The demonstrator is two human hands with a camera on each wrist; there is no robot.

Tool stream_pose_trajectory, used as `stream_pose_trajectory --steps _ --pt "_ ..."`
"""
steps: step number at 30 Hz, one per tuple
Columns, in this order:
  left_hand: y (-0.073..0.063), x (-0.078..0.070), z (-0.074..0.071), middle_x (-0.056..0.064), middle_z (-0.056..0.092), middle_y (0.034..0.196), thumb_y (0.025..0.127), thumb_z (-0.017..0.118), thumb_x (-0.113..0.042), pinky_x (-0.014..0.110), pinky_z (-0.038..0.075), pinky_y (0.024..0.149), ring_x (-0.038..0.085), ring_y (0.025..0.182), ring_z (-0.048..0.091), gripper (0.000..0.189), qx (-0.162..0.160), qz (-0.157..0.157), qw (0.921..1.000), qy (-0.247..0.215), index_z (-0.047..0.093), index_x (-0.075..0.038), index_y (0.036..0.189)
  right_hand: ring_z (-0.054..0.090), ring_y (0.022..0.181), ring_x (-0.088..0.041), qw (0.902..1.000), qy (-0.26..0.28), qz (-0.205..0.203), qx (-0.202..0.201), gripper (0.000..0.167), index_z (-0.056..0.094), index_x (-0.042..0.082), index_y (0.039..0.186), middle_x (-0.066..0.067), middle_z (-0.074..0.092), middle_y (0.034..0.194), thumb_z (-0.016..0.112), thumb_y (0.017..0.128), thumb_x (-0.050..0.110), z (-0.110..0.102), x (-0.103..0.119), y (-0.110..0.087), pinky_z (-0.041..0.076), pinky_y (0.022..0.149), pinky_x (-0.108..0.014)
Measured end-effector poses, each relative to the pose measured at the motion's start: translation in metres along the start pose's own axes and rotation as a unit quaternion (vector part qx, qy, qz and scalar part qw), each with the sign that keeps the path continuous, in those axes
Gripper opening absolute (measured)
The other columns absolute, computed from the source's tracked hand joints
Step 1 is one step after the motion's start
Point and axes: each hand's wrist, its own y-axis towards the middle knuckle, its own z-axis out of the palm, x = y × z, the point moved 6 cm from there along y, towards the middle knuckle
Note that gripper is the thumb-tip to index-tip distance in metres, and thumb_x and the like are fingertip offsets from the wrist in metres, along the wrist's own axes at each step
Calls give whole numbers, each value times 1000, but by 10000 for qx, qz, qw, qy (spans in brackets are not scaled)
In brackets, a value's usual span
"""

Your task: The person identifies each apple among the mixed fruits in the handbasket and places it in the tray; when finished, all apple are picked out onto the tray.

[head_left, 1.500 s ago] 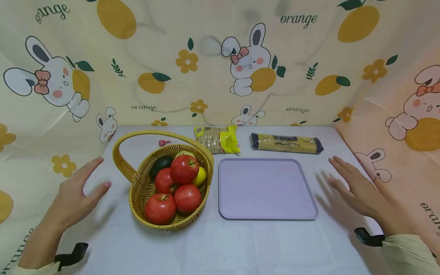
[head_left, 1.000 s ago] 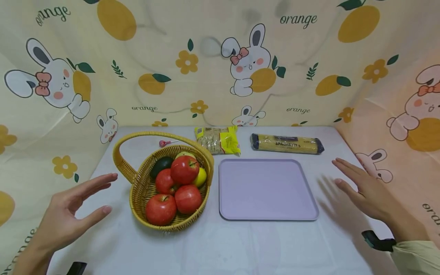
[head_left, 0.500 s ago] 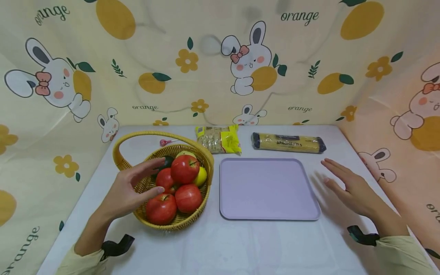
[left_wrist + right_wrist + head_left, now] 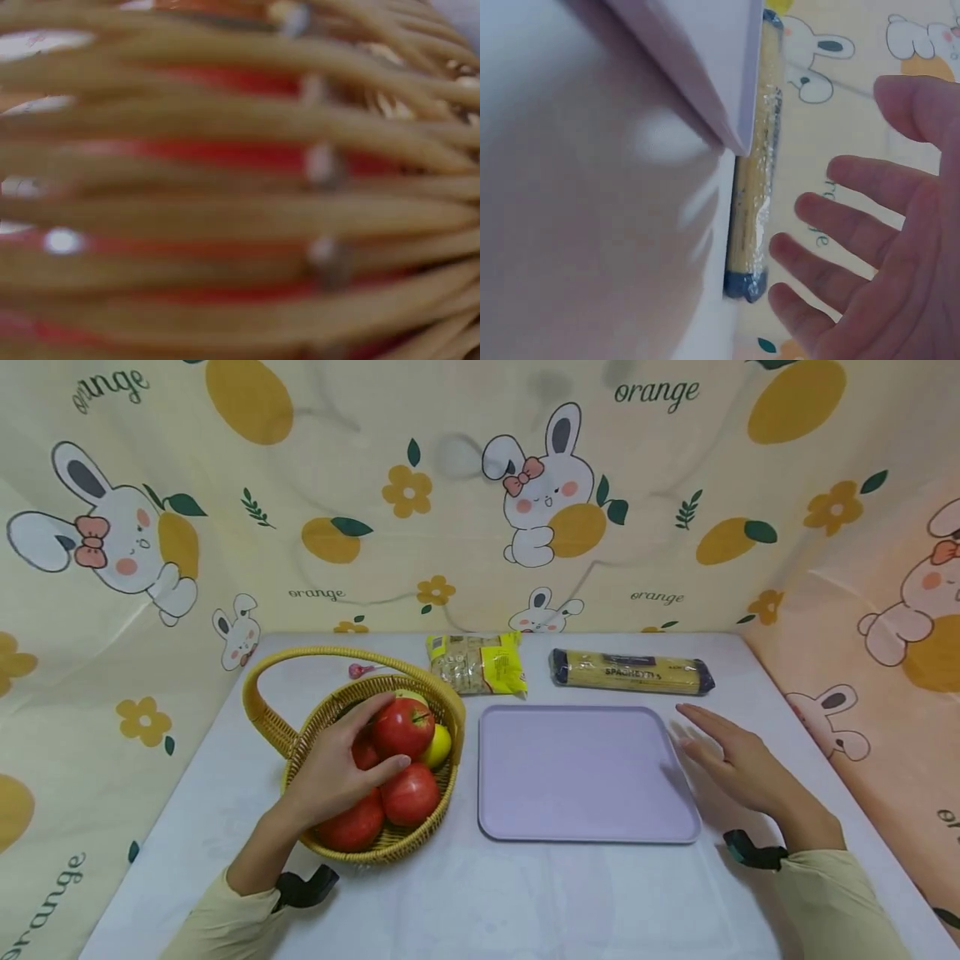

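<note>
My left hand (image 4: 341, 772) reaches over the wicker basket (image 4: 296, 827), thumb and fingers spread on either side of the top red apple (image 4: 408, 727); contact with it cannot be made out. Below lie more red apples, one apple (image 4: 411, 795) at the front, and a yellow fruit (image 4: 437, 747). The dark green avocado-like fruit is hidden by the hand. In the left wrist view, blurred basket weave (image 4: 225, 217) fills the frame, with red showing through. My right hand (image 4: 738, 768) hovers by the right edge of the lilac tray (image 4: 585, 777), fingers extended, holding nothing.
A spaghetti pack (image 4: 632, 672) lies behind the tray, also seen as a long pack (image 4: 751, 217) in the right wrist view. Left of it is a yellow-and-clear food bag (image 4: 477, 664). A lollipop (image 4: 360, 670) lies behind the basket, whose handle (image 4: 262, 710) arches up.
My left hand has come from left of the basket, rightward over it to the top apple. The right hand has shifted left, close to the tray. The fruit and packs stay put.
</note>
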Motion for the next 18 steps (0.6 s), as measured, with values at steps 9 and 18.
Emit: stream_pose_trajectory --steps 9,18 --pt "2 10 17 14 55 161 95 87 -34 67 55 111 38 139 61 91 37 -538 9985 21 38 -14 169 28 158 -63 9940 308 606 858 74 27 13 174 -31 29 175 57 114 43 21 -13 22 29 120 -83" --pt "-2 11 20 12 49 163 95 87 -28 66 54 113 36 140 58 90 -220 -404 9989 1 37 -15 169 22 159 -64 9904 238 726 1155 74 26 12 174 -35 25 175 61 112 34 31 -20 27 26 122 -82"
